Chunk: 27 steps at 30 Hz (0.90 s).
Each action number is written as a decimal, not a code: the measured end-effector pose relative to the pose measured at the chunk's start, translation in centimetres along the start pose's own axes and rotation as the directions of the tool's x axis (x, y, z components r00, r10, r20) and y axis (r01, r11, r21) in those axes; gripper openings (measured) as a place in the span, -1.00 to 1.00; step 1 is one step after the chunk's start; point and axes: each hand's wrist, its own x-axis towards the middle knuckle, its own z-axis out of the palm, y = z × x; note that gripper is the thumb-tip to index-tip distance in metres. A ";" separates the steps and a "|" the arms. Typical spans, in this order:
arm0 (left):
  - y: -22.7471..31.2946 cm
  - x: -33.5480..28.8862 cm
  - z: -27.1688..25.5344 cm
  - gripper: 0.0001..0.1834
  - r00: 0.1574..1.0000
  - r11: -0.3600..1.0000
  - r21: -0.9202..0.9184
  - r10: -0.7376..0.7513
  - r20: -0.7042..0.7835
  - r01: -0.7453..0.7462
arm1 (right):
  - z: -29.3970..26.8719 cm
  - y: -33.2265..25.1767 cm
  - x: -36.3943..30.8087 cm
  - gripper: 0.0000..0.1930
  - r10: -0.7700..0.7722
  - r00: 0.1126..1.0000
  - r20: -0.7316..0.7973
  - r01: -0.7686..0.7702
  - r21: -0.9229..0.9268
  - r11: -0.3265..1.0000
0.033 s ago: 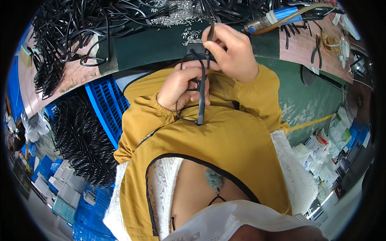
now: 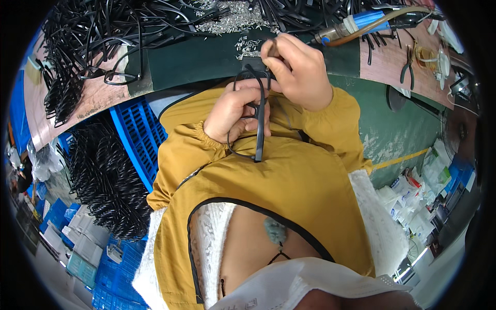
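I'm looking down past the mustard apron (image 2: 305, 196) and judging this glasses frame (image 2: 260, 126) to be partway through assembly. It is standing roughly upright over the lap, just short of the counter (image 2: 380, 77). A long dark temple is running down its near side, seemingly joined at the lower corner, though I cannot confirm that joint is finished. The upper corner, where the work seems to be going on, looks to be what is left, but the fingers are covering it. The left hand (image 2: 230, 114) is closing its fingers around the frame's middle, and the right hand (image 2: 302, 72) is pinching thumb to forefinger on a small dark item (image 2: 272, 47) I cannot identify. Left of the lap, a blue crate (image 2: 135, 132) is sitting beside a dense mass of black slender parts (image 2: 108, 181). Beyond the hands, a black block (image 2: 252, 63) is resting at the counter's edge, with loose shiny pieces (image 2: 248, 44) lying behind it. Pliers (image 2: 408, 72) are lying to the right, near a hose-fed tool (image 2: 338, 33). Farther off, a shiny heap (image 2: 232, 20) and tangled black frames (image 2: 98, 31) are crowding the counter, leaving plenty apparently undone.
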 end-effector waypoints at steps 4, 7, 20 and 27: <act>0.1 0.3 0.0 -0.59 1.000 1.000 0.018 0.018 -0.017 -0.018 | 0.7 0.9 -0.1 -0.89 0.147 0.989 -0.011 -0.143 0.196 0.970; 0.3 0.0 -0.2 -0.58 1.000 1.000 0.002 0.007 0.007 -0.007 | 1.2 0.7 -1.1 -0.87 0.170 0.983 -0.062 -0.159 0.155 0.975; 1.4 0.7 0.6 -0.31 0.940 0.926 0.158 0.339 0.044 -0.342 | -7.0 7.5 3.8 -0.72 0.156 0.677 -0.720 0.337 0.492 0.803; 0.1 -1.3 -1.9 -0.62 0.942 0.942 -0.079 0.316 -0.111 -0.326 | -4.2 7.3 5.1 -0.61 0.128 0.947 -0.296 0.256 0.932 0.257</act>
